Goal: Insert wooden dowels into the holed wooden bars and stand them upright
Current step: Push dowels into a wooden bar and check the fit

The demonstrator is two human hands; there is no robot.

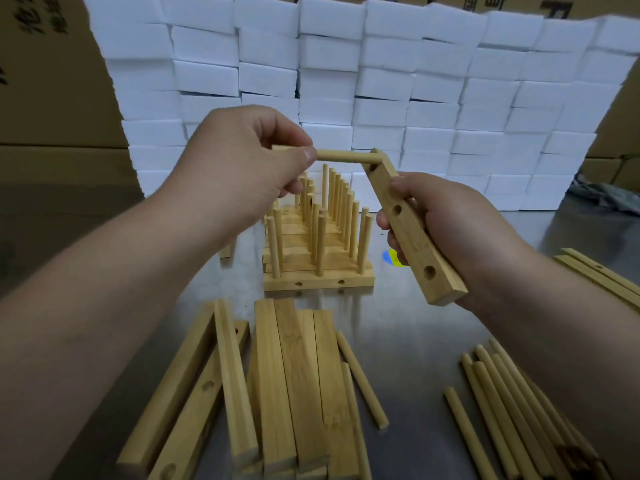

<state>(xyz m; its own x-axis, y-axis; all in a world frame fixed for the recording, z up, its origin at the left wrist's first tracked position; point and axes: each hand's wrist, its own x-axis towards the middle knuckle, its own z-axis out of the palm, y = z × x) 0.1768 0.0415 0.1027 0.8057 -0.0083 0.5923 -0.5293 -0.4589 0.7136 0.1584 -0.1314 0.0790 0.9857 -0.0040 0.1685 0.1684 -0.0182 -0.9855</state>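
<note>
Above table | L hand (242, 164) pinches dowel (341, 156) | R hand (446, 223) grips bar (412, 230)

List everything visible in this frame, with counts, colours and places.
Held bar: one, tan, raised, tilted.
Held dowel: one, tan, level, tip at bar's end hole.
Finished racks: several, tan, row in the middle, dowels upright.
Loose bars: several, tan, near pile; more at right edge.
Loose dowels: many, tan, near right; two beside bar pile.
Foam blocks: many, white, stacked wall behind.
Cardboard boxes: some, brown, background.
Table: one, grey metal.
Left hand: one, pinches held dowel.
Right hand: one, grips held bar.
</note>
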